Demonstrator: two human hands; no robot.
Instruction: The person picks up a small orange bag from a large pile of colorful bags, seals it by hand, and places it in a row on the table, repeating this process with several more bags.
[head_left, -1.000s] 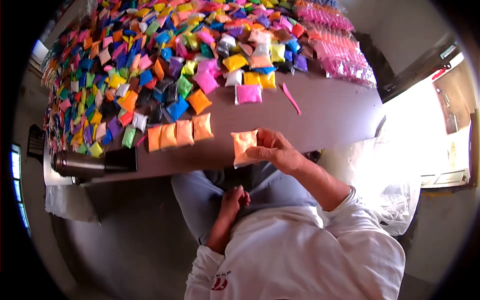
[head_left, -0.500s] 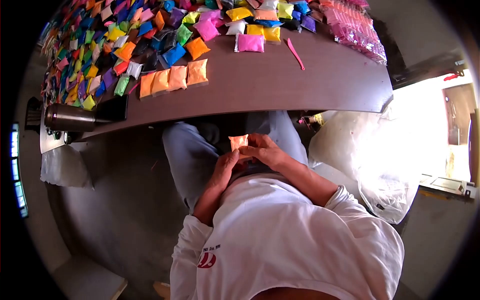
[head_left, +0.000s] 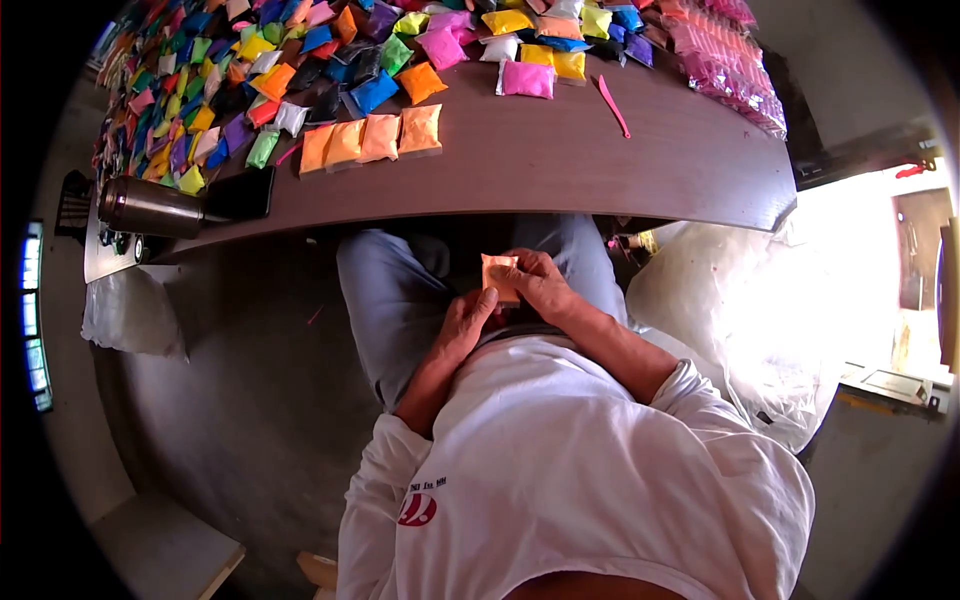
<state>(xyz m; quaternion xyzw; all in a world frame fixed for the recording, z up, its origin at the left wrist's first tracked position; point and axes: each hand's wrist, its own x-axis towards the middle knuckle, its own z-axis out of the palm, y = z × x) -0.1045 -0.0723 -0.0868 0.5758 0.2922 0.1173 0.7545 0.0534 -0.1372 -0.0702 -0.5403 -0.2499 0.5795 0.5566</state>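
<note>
A small orange clay packet (head_left: 498,282) is held over my lap, below the table's front edge. My left hand (head_left: 466,324) grips its lower edge, thumb pointing up, fingers mostly hidden behind it. From the other side my right hand (head_left: 543,284) is closed on the packet, with the thumb across its front. On the table, a row of several similar orange packets (head_left: 380,137) lies near the front edge. Behind and to the right of the row are a pink packet (head_left: 526,79) and a pink plastic knife (head_left: 614,106).
The brown table (head_left: 560,165) carries a heap of coloured packets (head_left: 225,85) at left and stacked pink packs (head_left: 715,60) at right. A metal flask (head_left: 150,206) and a dark phone-like slab (head_left: 240,193) lie at the left edge. A large plastic bag (head_left: 690,285) stands at right.
The view has shifted slightly, moving the table up and right in the picture. My hands still hold the orange packet, which now shows more of its front face.
</note>
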